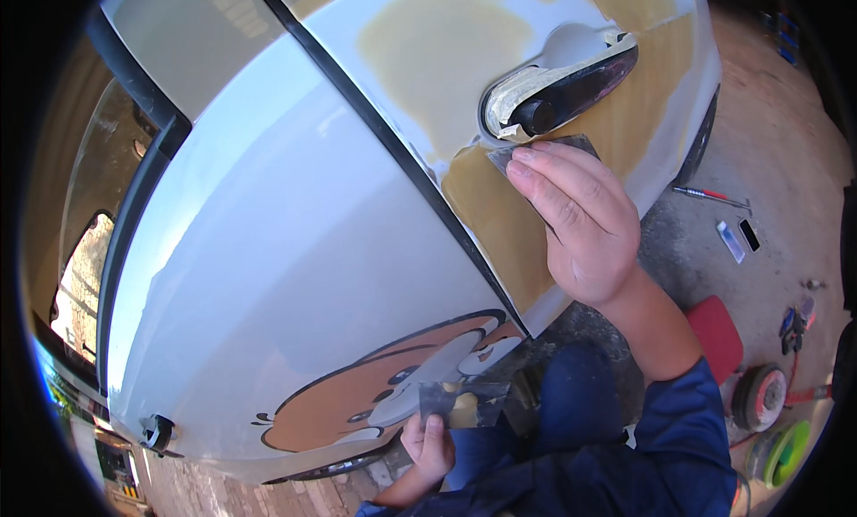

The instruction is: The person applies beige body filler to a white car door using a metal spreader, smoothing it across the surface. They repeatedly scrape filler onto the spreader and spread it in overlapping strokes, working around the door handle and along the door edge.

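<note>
My right hand point(580, 222) presses a small dark sheet of sandpaper point(522, 151) flat against the white car door point(295, 249), on a tan filler patch point(500, 222) just below the masked door handle point(562, 93). Lower down, near my knee, my left hand point(428, 441) pinches a second dark folded sheet of sandpaper point(464, 401), held away from the door. A brown cartoon animal sticker point(384, 392) covers the door's bottom edge.
On the concrete floor to the right lie a red-handled screwdriver point(710, 195), two small flat items point(739, 240), a red stool point(719, 334), a round sander point(759, 396) and green discs point(786, 450). A dark door gap point(393, 142) runs diagonally.
</note>
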Tool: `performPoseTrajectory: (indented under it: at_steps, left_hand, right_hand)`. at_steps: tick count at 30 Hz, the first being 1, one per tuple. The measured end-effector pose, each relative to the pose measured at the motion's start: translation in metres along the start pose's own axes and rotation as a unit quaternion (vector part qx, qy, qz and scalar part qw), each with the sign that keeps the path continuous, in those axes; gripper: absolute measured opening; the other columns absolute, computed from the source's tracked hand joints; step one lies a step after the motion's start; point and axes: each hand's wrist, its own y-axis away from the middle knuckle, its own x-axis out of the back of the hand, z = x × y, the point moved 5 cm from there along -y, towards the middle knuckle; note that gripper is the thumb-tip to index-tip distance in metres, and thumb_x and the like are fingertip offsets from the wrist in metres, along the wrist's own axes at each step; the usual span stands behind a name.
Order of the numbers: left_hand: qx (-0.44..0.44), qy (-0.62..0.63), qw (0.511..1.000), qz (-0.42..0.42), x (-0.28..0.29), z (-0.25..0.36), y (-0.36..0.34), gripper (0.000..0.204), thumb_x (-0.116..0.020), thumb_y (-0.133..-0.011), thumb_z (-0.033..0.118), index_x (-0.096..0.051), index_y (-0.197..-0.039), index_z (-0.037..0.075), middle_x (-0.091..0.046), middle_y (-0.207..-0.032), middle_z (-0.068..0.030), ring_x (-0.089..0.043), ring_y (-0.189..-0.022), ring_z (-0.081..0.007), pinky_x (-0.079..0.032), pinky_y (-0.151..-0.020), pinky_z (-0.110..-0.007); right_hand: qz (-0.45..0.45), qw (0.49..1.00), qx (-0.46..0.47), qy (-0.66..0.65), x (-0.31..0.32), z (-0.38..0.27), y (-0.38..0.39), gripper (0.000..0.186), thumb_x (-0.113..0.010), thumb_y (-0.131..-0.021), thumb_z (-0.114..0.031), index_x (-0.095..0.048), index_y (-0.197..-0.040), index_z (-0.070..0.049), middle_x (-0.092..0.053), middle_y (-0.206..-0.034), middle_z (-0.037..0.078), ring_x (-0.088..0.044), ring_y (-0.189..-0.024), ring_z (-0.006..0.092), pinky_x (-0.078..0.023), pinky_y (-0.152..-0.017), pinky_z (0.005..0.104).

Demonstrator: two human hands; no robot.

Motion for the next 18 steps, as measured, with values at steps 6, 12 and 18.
performPoseTrajectory:
  at_steps: [6, 12, 18]
  left_hand:
    - [0.010, -0.016, 1.000, -0.007, 0.000, 0.000, -0.002, 0.034, -0.057, -0.102, 0.015, -0.062, -0.121, -0.013, -0.070, -0.118, -0.0181, -0.064, -0.109, -0.0233, -0.046, -0.102, -0.037]
    - [0.008, 0.004, 1.000, -0.003, -0.008, 0.003, 0.001, 0.034, -0.057, -0.103, 0.015, -0.062, -0.121, -0.013, -0.069, -0.118, -0.0173, -0.064, -0.108, -0.0228, -0.046, -0.101, -0.036]
    - [-0.004, -0.012, 1.000, -0.005, -0.006, 0.010, 0.005, 0.034, -0.056, -0.103, 0.015, -0.063, -0.121, -0.013, -0.069, -0.117, -0.0168, -0.064, -0.108, -0.0228, -0.046, -0.101, -0.036]
  right_hand:
    - [-0.083, 0.997, 0.001, -0.004, -0.008, -0.030, 0.034, 0.024, -0.070, -0.086, -0.005, -0.078, -0.108, -0.005, -0.072, -0.116, 0.008, -0.067, -0.109, 0.0254, -0.058, -0.094, 0.0395]
    - [-0.098, 0.994, 0.041, -0.039, 0.008, -0.027, 0.021, 0.026, -0.069, -0.083, -0.006, -0.076, -0.108, 0.000, -0.071, -0.115, 0.011, -0.069, -0.105, 0.0282, -0.060, -0.089, 0.0393]
    - [-0.072, 0.997, 0.012, -0.022, -0.013, -0.019, -0.012, 0.031, -0.071, -0.080, -0.002, -0.074, -0.111, 0.003, -0.071, -0.113, 0.013, -0.069, -0.102, 0.0304, -0.061, -0.087, 0.0386]
